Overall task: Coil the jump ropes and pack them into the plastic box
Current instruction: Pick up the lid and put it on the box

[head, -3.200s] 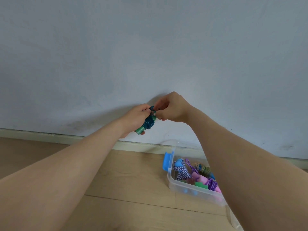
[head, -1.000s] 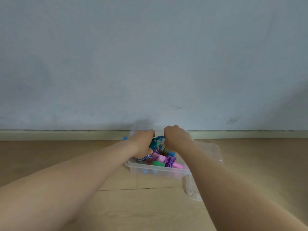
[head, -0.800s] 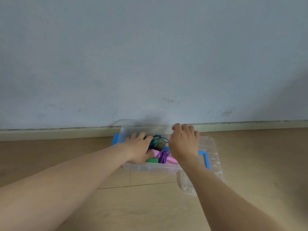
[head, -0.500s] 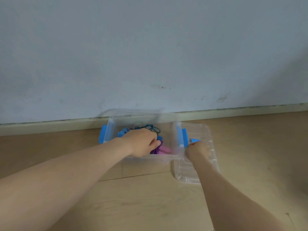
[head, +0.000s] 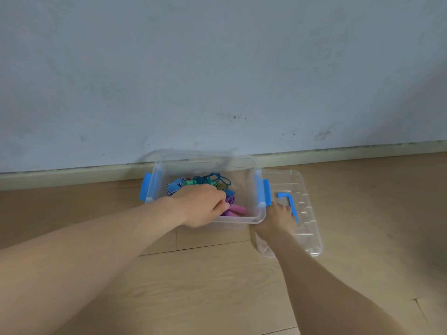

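Floor: pale wood floor (head: 217,281); grey-blue wall (head: 217,68) and baseboard (head: 338,154) at the far edge.
Box: clear plastic box (head: 232,224), blue latches, far centre, near the baseboard.
Ropes: jump ropes (head: 212,181) piled inside the box, mixed colours.
Lid: clear lid (head: 312,228) on the floor, just right of the box.
Left: my left hand (head: 203,207) is in the box, fingers curled down over the ropes; grip hidden, can't tell.
Right: my right hand (head: 277,218) lies flat on the lid beside its blue handle (head: 289,199), fingers straight, holding nothing.

Clear glossy plastic box (head: 251,220) and lid (head: 312,228), blue plastic latches (head: 266,192), matt wood-grain floor (head: 217,286).
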